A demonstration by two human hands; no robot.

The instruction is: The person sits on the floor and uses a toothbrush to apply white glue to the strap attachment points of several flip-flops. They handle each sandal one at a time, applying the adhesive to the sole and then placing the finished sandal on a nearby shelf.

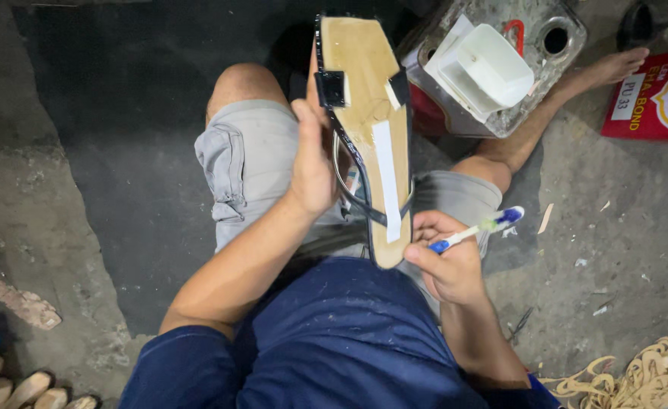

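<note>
Left hand [312, 163] grips the sandal sole [369, 129], right hand [447, 261] pinches a toothbrush [476, 229]; glue, probably, could smear onto the straps.

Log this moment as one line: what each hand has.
left hand: grips tan sandal sole with black straps | right hand: holds blue-white toothbrush beside sole's near end | white plastic tub: on can beyond

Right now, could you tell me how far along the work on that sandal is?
Done: black straps are folded onto the tan underside of the sandal, and a white strip runs along it. In hand: the left hand holds the sandal upturned; the right hand holds a toothbrush. Left: no outer sole is attached.
</note>
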